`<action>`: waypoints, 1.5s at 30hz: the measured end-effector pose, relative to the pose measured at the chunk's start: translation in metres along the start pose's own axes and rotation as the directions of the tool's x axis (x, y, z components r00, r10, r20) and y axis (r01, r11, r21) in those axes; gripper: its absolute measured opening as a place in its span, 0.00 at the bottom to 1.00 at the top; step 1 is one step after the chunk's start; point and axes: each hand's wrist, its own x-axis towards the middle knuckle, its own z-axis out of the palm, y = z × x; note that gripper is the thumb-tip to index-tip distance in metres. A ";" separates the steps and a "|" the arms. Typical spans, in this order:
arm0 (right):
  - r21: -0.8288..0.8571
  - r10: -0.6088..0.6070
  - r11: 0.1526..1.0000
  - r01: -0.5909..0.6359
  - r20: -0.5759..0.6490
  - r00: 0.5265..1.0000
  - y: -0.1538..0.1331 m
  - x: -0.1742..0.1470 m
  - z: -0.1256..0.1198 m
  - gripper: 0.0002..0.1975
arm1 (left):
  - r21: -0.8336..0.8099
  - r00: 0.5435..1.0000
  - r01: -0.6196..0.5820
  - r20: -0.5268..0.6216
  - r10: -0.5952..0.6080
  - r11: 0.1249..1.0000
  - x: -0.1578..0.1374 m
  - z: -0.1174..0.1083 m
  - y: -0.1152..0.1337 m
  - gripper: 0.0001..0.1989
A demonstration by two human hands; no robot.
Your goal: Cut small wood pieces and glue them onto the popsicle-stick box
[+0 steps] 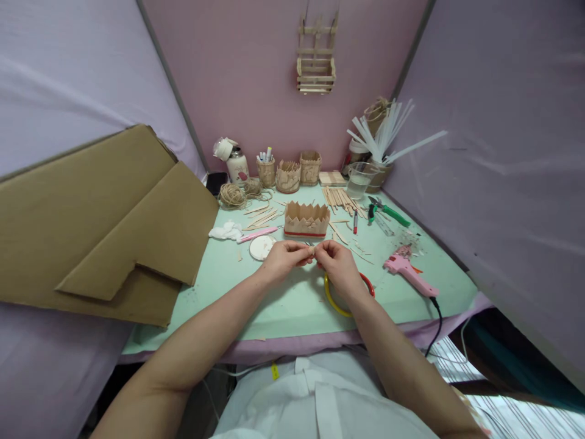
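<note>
In the head view my left hand (287, 258) and my right hand (337, 263) meet above the table, fingertips almost touching. Both pinch a small pale piece (311, 250) that looks like wood; its exact shape is mostly covered by the fingers. Just beyond them stands a small box with a zigzag top edge and a red band at its base (306, 227). A yellow and red loop (333, 300) lies under my right wrist, partly hidden. Left of my left hand is a round white dish (261, 247), and a pink-handled tool (256, 235) rests behind it.
A pink glue gun (411, 275) with a black cord lies at right, green-handled cutters (395, 214) behind it. Wooden sticks (342, 200), a clear cup of water (359, 182), twine (232, 196) and decorated pots (288, 177) stand farther back. Large cardboard (105, 231) leans at left.
</note>
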 end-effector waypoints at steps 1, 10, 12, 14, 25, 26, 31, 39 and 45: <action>-0.002 -0.001 1.000 0.001 0.000 1.000 0.000 0.000 0.000 0.09 | -0.008 1.000 -0.002 -0.006 0.002 1.000 0.000 0.001 0.000 0.15; -0.013 -0.003 1.000 0.003 -0.004 1.000 -0.001 0.000 0.000 0.09 | -0.072 0.999 0.011 -0.047 -0.015 0.997 -0.001 0.003 -0.001 0.14; -0.016 -0.002 1.000 0.002 -0.001 1.000 -0.002 0.000 -0.001 0.08 | -0.078 0.999 0.012 -0.048 -0.016 0.997 -0.001 0.003 -0.001 0.14; -0.017 -0.003 1.000 0.003 0.002 1.000 -0.002 0.000 -0.001 0.08 | -0.079 0.999 0.010 -0.050 -0.014 0.997 -0.001 0.003 -0.002 0.14; 0.058 0.010 0.998 -0.011 0.006 1.000 -0.002 0.000 -0.002 0.10 | 0.028 1.000 0.026 0.011 -0.026 0.999 0.004 -0.003 -0.003 0.17; 0.066 0.015 0.998 -0.015 0.006 1.000 -0.001 0.000 -0.002 0.11 | 0.049 1.000 0.024 0.015 -0.025 0.999 0.004 -0.004 -0.003 0.18; 0.083 0.037 0.996 -0.037 -0.001 0.999 0.004 0.000 -0.002 0.10 | 0.261 0.999 -0.026 -0.032 0.036 0.965 0.002 -0.005 -0.001 0.19; 0.110 0.072 0.992 -0.069 -0.022 0.997 0.014 0.004 -0.008 0.09 | 0.330 0.982 -0.150 -0.064 0.180 0.932 0.003 -0.014 0.008 0.12; 0.076 0.040 0.996 -0.038 -0.028 0.999 0.006 -0.002 -0.009 0.10 | 0.409 0.995 -0.066 -0.045 0.093 0.910 0.002 -0.020 0.011 0.18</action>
